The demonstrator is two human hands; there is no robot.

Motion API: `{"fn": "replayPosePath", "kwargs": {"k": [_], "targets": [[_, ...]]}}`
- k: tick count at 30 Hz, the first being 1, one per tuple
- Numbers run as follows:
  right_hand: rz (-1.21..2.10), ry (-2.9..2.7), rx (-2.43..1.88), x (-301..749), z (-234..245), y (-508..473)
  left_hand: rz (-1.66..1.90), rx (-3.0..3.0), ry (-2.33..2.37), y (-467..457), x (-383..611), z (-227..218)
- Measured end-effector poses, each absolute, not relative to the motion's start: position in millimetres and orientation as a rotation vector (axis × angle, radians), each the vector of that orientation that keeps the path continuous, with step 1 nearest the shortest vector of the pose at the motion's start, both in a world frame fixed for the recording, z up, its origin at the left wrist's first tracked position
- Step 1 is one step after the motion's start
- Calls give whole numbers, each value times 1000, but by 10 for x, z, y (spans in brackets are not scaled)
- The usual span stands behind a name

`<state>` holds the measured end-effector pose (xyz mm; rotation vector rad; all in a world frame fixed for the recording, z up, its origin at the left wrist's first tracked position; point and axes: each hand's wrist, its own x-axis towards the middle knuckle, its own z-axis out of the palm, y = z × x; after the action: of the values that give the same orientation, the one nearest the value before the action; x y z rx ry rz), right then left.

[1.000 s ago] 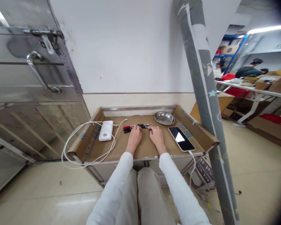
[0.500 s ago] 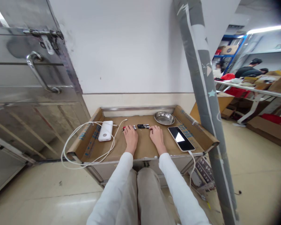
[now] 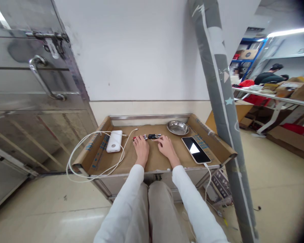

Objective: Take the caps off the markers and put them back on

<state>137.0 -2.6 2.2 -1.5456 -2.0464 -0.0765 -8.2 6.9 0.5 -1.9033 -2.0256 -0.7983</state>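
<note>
My left hand (image 3: 141, 148) rests palm down on the cardboard-lined tabletop, its fingers laid over one or more red-ended marker pens (image 3: 134, 138). Their ends stick out on both sides of the fingertips. Just right of them lie black marker pens (image 3: 154, 136), close together and roughly level. My right hand (image 3: 166, 145) is at the near right side of these, index finger stretched out to the left along their near edge. The fingertips seem to touch the black pens, though contact is hard to make out. Its other fingers are bent and partly hidden.
A white power bank (image 3: 114, 141) with a looped white cable (image 3: 73, 152) lies left. At right are a phone (image 3: 196, 150) and a round metal dish (image 3: 177, 128). Cardboard-covered sides (image 3: 212, 138) edge the table. A grey wrapped pole (image 3: 225, 101) leans at right; people sit beyond.
My right hand has shifted slightly left, its index finger now reaching out in front of the black pens. These pens look pushed closer together. My left hand has barely moved.
</note>
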Motion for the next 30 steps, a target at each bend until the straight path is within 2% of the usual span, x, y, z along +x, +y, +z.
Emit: {"fn": "replayPosePath", "kwargs": {"k": [22, 30], "targets": [[-80, -2071, -1578, 1333, -2, -39, -809, -1897, -2041, 106, -84, -20], [-92, -1980, -1495, 1366, 6, 9, -903, -2407, -1701, 166, -53, 24]]}}
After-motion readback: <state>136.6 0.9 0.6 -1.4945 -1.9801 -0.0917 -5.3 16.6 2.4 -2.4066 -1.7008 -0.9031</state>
